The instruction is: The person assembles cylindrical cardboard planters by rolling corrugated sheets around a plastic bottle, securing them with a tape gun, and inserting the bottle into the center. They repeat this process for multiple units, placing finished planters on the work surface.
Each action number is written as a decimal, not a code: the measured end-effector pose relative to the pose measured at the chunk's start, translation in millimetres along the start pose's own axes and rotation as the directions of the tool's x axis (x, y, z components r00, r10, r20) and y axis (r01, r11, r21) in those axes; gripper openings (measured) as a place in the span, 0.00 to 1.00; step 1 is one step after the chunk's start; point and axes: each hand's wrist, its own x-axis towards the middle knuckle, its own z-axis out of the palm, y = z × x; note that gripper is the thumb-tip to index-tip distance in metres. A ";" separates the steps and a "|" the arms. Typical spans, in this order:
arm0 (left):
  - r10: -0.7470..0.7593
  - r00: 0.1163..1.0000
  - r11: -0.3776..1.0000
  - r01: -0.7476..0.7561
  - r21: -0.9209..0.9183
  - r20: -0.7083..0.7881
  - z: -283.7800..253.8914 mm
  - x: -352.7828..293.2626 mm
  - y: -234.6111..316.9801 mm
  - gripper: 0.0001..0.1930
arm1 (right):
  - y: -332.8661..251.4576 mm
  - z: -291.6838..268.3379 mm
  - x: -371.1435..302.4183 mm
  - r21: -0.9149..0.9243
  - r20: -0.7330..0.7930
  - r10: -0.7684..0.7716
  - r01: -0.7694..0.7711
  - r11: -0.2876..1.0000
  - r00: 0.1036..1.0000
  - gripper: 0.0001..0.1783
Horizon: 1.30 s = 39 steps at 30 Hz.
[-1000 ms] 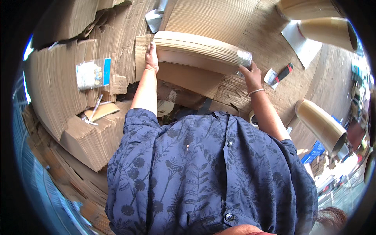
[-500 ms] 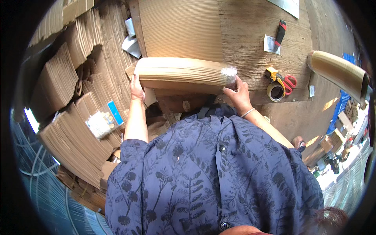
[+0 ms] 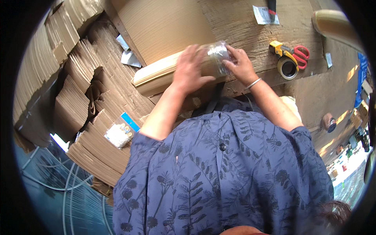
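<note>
A long bundle of corrugated cardboard [image 3: 154,74], flattened and curved, lies at the near edge of the wooden table [image 3: 237,29]. Shiny clear plastic, perhaps tape, wraps its right end [image 3: 217,56]. Over the middle of the bundle rests my left hand [image 3: 188,70], slightly blurred, fingers laid across the top and thumb stretched out toward the right. My right hand [image 3: 241,66], with a bracelet at the wrist, is closed on the wrapped end, thumb on the near side and fingers on the far side.
Right of my hands lie a yellow tape dispenser [image 3: 279,49] and red-handled scissors [image 3: 301,57]. Behind them, a cutter [image 3: 272,8] rests on a paper slip [image 3: 263,15]. Cardboard stacks [image 3: 78,102] fill the left, with a plastic packet [image 3: 120,133] on top. Another curved cardboard bundle [image 3: 338,28] stands far right.
My left hand has moved from the bundle's left end to its middle. The bundle has tilted, its left end nearer me and its wrapped end farther away. The view has also shifted.
</note>
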 end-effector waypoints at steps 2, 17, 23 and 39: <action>-0.080 0.983 0.990 0.058 0.130 0.167 -3.8 33.5 9.5 0.56 | 18.0 -4.2 1.2 0.269 -0.026 0.074 -0.064 0.961 0.997 0.30; -0.128 0.877 0.992 0.107 0.070 0.463 -10.0 93.9 -11.6 0.60 | 92.9 72.4 -15.7 0.367 0.332 0.441 -0.544 0.755 0.834 0.14; -0.046 0.942 0.990 0.088 -0.113 0.333 10.9 124.2 17.5 0.60 | 77.5 -11.6 -9.0 0.396 0.166 0.460 -0.486 0.779 0.872 0.15; -0.059 0.928 0.951 0.164 -0.262 0.367 26.7 126.9 11.6 0.64 | 83.2 22.4 -16.3 0.892 0.258 0.139 -0.290 0.346 0.956 0.39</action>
